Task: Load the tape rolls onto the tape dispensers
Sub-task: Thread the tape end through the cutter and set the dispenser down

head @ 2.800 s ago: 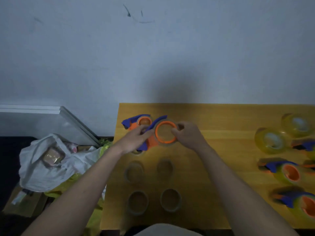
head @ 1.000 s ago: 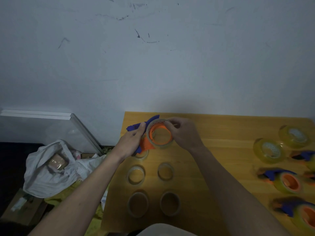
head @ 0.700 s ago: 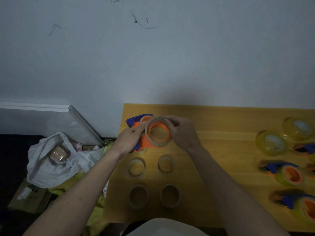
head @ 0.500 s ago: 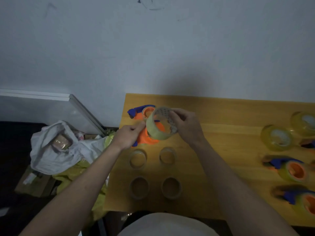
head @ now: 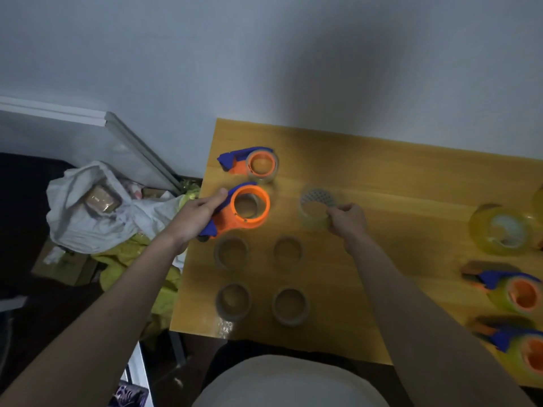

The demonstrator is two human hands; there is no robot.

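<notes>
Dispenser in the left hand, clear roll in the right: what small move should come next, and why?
Probably bring the roll back left and slip it over the orange hub of the dispenser. The left hand grips the dispenser by its blue end, hub bare and facing up, while the right hand pinches the roll apart from it, off to the right.
</notes>
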